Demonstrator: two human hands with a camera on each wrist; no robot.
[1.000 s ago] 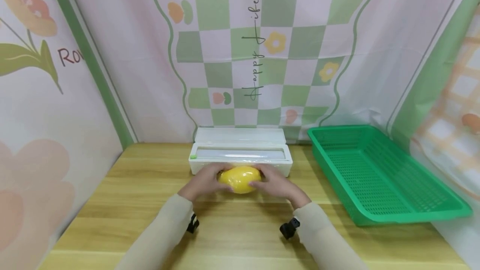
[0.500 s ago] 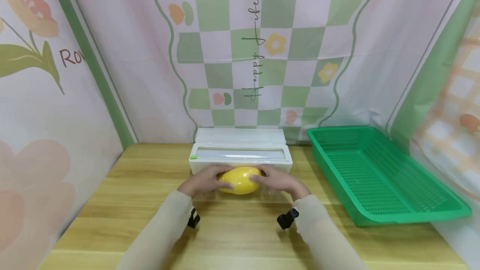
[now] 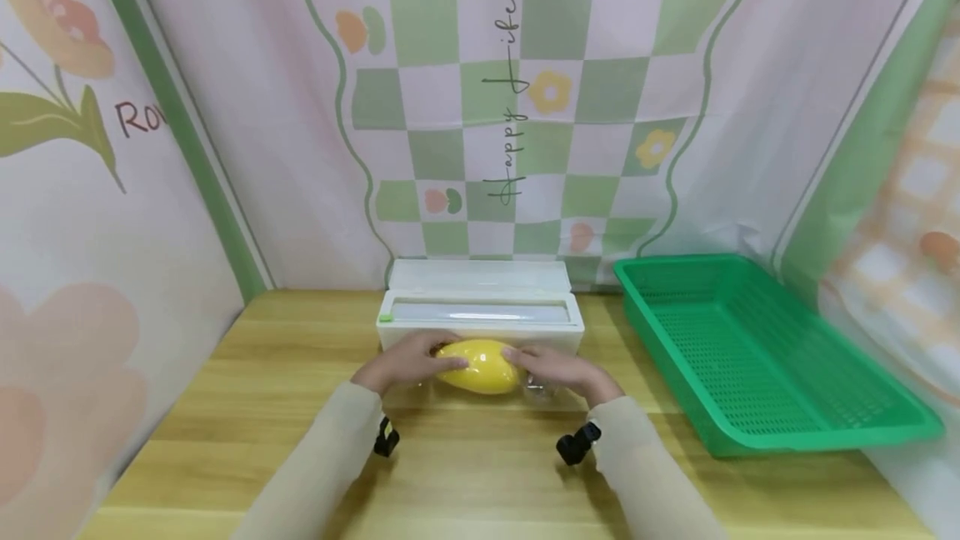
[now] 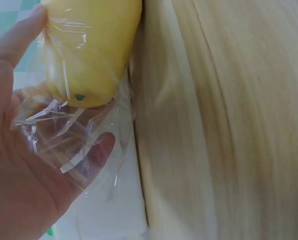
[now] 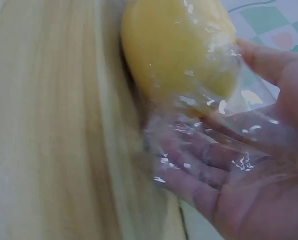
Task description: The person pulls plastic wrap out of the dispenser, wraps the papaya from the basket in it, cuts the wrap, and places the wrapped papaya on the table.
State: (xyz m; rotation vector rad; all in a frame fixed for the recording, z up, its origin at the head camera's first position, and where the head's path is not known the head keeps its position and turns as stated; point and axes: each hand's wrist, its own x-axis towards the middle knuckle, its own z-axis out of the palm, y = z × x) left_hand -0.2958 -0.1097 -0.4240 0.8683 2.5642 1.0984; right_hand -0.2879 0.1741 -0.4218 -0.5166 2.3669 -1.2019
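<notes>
The left hand cups the left end of the smooth yellow oval fruit, its fingers loosely curved around that end with the thin transparent cling film bunched between palm and fruit; the fruit lies on the pale wooden table, directly in front of the white rectangular plastic film dispenser box. The right hand holds the opposite end in the same cupped manner, film gathered under its fingers. For a tight wrap, press both film ends flat against the fruit while keeping it steady on the table; the green perforated plastic basket stands well apart at the right.
</notes>
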